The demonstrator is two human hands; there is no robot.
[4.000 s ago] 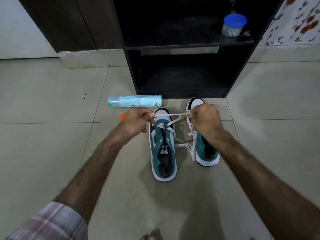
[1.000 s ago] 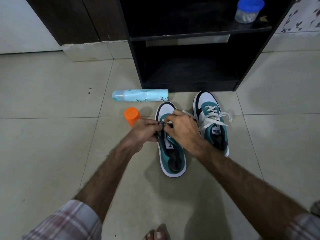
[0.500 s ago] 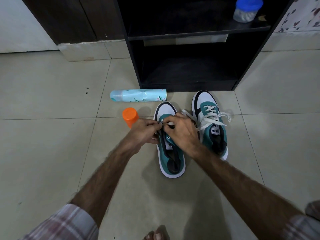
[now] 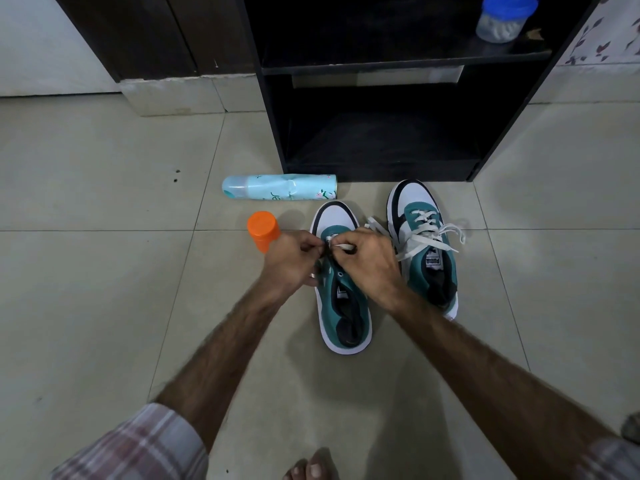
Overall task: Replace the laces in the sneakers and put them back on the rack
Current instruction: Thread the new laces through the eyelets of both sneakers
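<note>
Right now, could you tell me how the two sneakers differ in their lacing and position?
The right sneaker is laced, its white lace ends loose; the left sneaker shows bare upper eyelets, and both hands, left and right, pinch its lace. The right one sits nearer the rack. Both are teal, white and black, toes toward it.

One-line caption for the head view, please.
Both hands, left and right, thread a white lace through the left sneaker; laced right sneaker beside it.

Floor (image 4: 104, 271): large pale beige glossy tiles, thin grout lines, soft diffuse reflections. Dark wooden panel (image 4: 156, 32) at upper left on a pale plinth (image 4: 180, 95); white wall (image 4: 38, 46) beyond it. Floral-patterned wall (image 4: 613, 32) at upper right.
</note>
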